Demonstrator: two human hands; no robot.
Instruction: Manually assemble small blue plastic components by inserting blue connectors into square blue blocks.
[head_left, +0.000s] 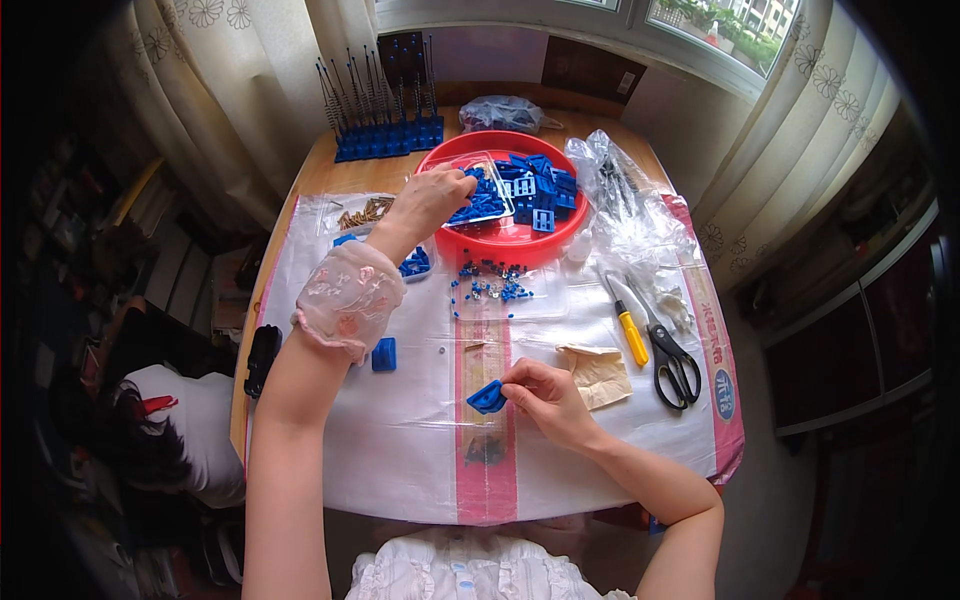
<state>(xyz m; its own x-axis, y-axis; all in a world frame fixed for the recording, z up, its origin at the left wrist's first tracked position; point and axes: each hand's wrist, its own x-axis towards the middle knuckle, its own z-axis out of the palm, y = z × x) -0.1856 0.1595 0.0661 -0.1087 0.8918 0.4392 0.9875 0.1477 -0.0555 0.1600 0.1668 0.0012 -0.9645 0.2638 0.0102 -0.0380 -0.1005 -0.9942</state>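
My left hand [432, 198] reaches forward over the rim of a red round tray [500, 243], its fingers closed around the edge of a clear plastic box [490, 196] holding small blue parts. A pink lace cuff sits on that wrist. My right hand [545, 395] rests near the table's front and pinches a blue plastic frame piece [487, 398] between thumb and fingers. More blue frame pieces [540, 190] lie heaped in the tray. A scatter of tiny blue parts [492, 281] lies on the white plastic sheet [400, 440] just in front of the tray.
A blue rack of thin black rods [385, 110] stands at the back left. Crumpled clear bags [625, 200], a yellow-handled knife [628, 322], black scissors [672, 360] and a paper scrap [600, 375] lie at the right. One blue piece [384, 354] and a black object [262, 358] sit left.
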